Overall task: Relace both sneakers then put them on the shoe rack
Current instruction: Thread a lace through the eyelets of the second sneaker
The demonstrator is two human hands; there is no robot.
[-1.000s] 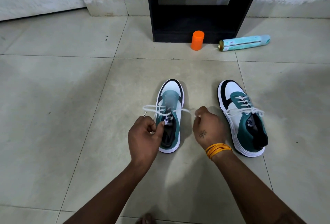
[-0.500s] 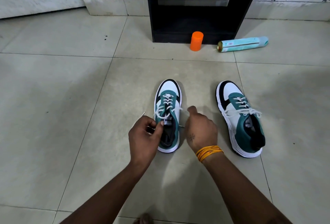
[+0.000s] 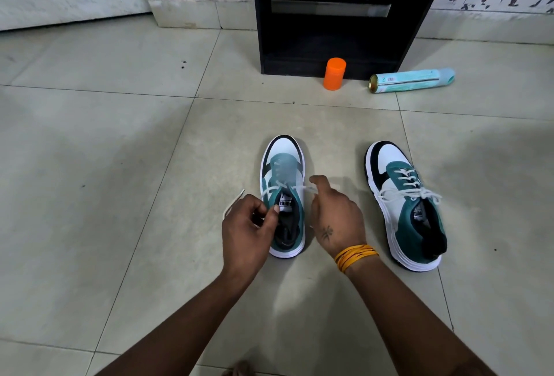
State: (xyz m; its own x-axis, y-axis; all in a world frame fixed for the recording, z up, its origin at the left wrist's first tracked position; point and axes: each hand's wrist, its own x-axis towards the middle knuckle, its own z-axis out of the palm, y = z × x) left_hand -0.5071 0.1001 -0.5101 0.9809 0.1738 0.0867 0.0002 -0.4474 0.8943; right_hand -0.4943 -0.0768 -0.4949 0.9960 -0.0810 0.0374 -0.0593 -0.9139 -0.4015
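Hands point(image 3: 248, 232) point(image 3: 335, 214) pinch, apparently, lace ends point(image 3: 233, 202) over the near sneaker point(image 3: 283, 166), toe pointing away toward the rack point(image 3: 338, 16).

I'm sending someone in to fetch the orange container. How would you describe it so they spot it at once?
Find the black shoe rack against the far wall. On the floor tiles at its base stands the orange container, a small upright cylinder. The pale blue spray can to its right lies on its side, and nothing else nearby is orange.
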